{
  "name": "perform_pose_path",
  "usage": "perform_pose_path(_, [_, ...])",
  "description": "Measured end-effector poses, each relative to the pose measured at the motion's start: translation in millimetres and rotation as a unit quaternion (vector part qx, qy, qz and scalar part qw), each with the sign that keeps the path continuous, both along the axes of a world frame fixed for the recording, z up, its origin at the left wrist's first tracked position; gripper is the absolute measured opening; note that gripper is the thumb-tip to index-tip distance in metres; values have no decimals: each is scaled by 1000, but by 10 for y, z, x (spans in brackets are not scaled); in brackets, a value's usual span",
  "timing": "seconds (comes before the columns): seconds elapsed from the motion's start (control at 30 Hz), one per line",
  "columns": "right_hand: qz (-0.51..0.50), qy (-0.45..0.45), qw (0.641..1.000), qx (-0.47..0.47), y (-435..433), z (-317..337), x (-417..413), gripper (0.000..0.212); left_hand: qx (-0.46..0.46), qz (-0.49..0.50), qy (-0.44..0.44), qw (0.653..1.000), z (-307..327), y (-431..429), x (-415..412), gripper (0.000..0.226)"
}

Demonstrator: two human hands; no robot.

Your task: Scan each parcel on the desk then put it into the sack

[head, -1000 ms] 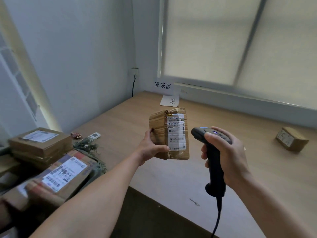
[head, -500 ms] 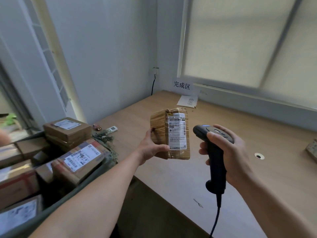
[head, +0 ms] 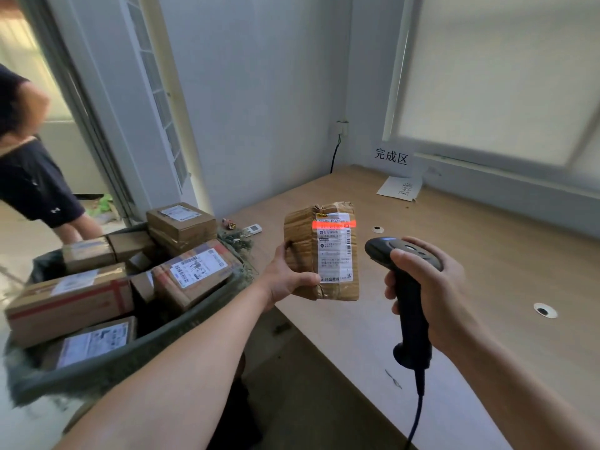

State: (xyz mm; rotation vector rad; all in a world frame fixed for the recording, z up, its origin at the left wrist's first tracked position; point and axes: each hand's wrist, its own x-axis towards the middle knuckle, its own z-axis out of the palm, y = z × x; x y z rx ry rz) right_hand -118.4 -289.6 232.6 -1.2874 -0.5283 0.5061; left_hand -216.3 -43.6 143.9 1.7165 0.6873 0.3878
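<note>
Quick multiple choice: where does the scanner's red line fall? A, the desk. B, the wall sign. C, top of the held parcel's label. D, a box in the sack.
C: the red line from the scanner crosses the top of the label on the parcel in the left hand.

Taped brown parcel held upright, red scan line crossing its label.

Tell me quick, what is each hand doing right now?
Left hand: holding the brown parcel.
Right hand: gripping the black scanner.
</note>
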Motion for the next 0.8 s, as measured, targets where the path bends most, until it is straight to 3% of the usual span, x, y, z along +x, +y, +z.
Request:
perform_pose_path(0.33, [41, 1, 999, 0, 202, -68, -152, 62, -2, 26, -10, 1000, -108, 100, -379, 120])
perform_pose_path(0.63, [87, -2, 996, -4, 774, -97, -503, 45, -15, 84, 13, 996, -117, 553, -1045, 102])
perform_pose_path(0.8, [124, 2, 992, -6, 1266, -131, -839, 46, -1, 137, 22, 990, 8, 935, -1585, 114])
